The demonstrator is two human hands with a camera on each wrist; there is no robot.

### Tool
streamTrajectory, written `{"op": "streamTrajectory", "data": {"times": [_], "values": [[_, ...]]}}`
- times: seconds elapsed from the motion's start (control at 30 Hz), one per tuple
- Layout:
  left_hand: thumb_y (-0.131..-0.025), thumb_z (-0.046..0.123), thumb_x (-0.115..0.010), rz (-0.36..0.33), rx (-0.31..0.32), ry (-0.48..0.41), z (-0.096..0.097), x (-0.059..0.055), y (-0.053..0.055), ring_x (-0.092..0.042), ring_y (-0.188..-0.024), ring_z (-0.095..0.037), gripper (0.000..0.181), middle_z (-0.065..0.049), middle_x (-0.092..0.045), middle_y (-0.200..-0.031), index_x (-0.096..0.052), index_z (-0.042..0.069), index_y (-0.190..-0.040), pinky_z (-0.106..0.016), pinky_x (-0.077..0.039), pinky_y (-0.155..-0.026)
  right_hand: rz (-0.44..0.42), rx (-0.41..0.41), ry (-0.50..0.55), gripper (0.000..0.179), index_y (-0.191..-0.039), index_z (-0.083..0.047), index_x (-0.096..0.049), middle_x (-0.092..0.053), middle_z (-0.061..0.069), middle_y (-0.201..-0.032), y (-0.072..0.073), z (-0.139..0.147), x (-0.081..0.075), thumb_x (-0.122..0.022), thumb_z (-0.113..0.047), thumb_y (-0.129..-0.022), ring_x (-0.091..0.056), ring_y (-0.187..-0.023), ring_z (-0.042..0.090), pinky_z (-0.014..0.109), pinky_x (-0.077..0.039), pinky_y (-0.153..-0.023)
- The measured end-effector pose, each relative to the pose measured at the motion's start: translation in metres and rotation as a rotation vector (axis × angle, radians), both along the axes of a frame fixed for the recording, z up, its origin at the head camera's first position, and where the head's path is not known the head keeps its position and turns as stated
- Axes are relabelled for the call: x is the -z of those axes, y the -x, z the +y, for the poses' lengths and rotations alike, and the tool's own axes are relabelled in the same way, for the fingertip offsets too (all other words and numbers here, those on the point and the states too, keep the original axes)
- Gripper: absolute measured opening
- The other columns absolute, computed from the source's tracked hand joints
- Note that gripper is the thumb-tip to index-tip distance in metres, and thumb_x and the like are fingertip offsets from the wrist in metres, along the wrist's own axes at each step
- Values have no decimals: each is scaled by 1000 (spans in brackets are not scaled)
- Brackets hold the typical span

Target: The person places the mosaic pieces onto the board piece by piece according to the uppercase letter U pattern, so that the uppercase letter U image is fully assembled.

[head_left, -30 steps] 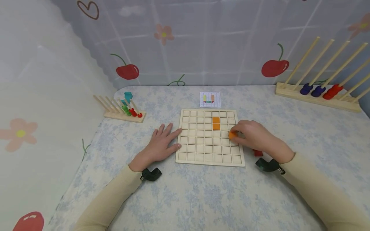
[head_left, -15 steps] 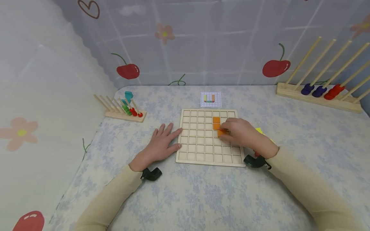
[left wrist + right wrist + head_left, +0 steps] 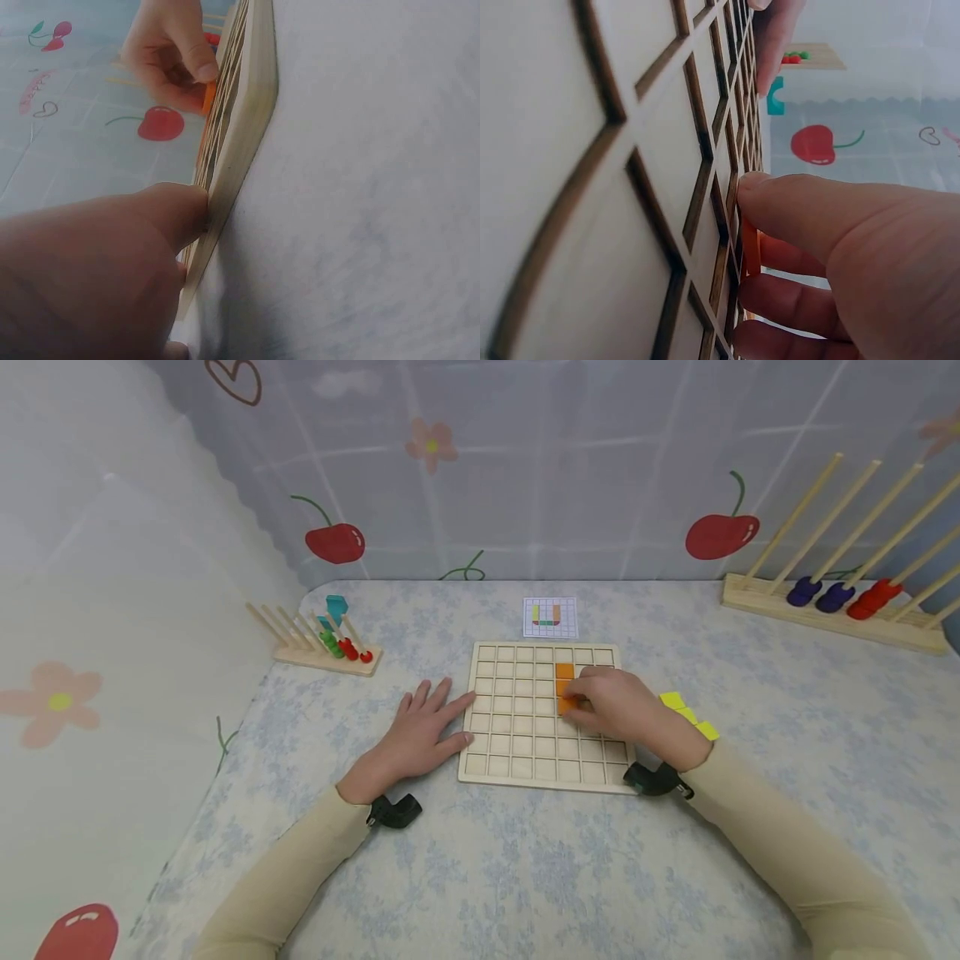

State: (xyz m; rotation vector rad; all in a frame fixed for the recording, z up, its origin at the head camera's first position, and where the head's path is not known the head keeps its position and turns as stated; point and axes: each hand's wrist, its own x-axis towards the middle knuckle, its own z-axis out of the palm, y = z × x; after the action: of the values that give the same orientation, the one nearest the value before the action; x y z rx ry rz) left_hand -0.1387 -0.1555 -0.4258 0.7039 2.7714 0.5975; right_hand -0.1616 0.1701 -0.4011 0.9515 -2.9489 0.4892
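Note:
A wooden grid board [image 3: 502, 775] lies flat on the table. Two orange square tiles [image 3: 565, 671] fill neighbouring cells in one column of it. Just below them my right hand [image 3: 618, 706] pinches a third orange tile [image 3: 751, 246] between thumb and fingers, at the cell under the other two. In the right wrist view that tile stands slightly raised at the grid. My left hand [image 3: 420, 735] lies with fingers spread, its thumb and index fingertip touching the board's left edge. The left wrist view shows this thumb [image 3: 176, 210] against the board's side.
Behind the board lies a pattern card [image 3: 550, 617]. Several yellow tiles [image 3: 688, 716] lie right of the board, partly behind the right wrist. A small bead rack [image 3: 326, 660] stands at left beside a teal piece [image 3: 336, 607]; a larger bead rack [image 3: 832, 614] stands back right.
My right hand has carried the third orange tile leftward from the board's right edge to the column under the other two. The yellow tiles have come into view. My left hand stays put.

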Motion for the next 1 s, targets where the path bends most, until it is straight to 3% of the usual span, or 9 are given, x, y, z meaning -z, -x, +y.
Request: {"op": "streamTrajectory", "data": {"times": [1.0], "values": [[-104, 39, -55, -5, -5, 11, 2, -5, 0, -4, -156, -52, 63, -25, -16, -169, -37, 17, -160, -73, -10, -121, 9, -27, 45, 19, -102, -4, -78, -64, 5, -81, 2, 1, 2, -81, -15, -87, -47, -69, 13, 29, -42, -65]]}}
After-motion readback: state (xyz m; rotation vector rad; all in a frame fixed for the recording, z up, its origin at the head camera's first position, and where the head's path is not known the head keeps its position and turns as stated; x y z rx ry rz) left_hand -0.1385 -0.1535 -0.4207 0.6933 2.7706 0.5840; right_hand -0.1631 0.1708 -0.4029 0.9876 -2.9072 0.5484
